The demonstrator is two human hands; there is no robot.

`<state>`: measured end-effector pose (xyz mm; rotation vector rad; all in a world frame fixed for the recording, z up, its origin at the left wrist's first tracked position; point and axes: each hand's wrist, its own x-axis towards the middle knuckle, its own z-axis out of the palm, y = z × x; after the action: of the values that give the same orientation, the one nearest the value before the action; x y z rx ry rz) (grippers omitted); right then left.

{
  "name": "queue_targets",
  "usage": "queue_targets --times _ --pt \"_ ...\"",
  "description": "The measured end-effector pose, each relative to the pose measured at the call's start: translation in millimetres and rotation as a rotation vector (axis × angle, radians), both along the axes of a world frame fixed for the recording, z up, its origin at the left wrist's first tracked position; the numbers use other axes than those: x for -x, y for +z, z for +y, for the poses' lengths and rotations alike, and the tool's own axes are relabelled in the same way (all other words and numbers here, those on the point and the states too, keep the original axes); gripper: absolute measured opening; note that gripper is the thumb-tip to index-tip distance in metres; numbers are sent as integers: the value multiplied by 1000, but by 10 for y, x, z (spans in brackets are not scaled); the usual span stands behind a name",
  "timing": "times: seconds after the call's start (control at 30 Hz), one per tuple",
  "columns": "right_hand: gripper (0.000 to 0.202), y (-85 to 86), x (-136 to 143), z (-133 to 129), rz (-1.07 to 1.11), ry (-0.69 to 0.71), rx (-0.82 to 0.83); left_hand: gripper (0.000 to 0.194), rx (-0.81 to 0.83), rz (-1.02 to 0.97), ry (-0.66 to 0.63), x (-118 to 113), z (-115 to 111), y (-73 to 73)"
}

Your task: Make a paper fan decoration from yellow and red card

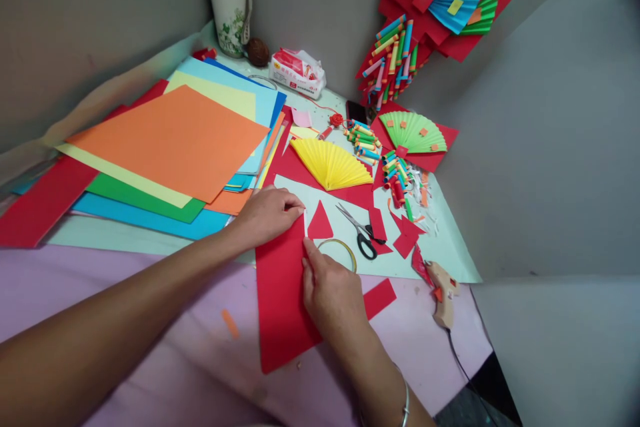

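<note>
A sheet of red paper (283, 300) lies in front of me, overhanging from the pale green sheet onto the pink cloth. At its upper right edge runs a narrow white strip (305, 223), which looks like tape. My left hand (267, 213) is closed, its thumb and fingers pinching at the strip's top end. My right hand (335, 287) rests at the red paper's right edge, forefinger and thumb against it and the other fingers curled. Just beyond that hand is a yellowish tape roll (354, 260). A red paper triangle (320, 221) and black-handled scissors (367, 245) lie farther off.
Coloured paper sheets (175, 140) are stacked at the left. Behind lie a yellow pleated fan (330, 167) and small paper rolls (363, 140). A glue gun (443, 290) with a cord sits at the right. A white cup (227, 7) and tissue pack (299, 73) stand near the wall.
</note>
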<state>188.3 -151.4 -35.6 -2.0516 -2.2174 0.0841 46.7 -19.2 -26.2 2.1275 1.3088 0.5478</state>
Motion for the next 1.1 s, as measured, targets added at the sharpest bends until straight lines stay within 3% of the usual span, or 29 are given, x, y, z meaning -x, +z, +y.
queue_targets --times 0.43,0.7,1.1 --pt "46 -40 -2 8 41 -18 -25 27 -31 1 -22 17 29 -50" --pt "45 -16 29 16 64 -56 13 17 -189 117 3 -22 -63 26" --pt "47 -36 28 21 4 -40 33 14 1 172 34 -106 -32 34"
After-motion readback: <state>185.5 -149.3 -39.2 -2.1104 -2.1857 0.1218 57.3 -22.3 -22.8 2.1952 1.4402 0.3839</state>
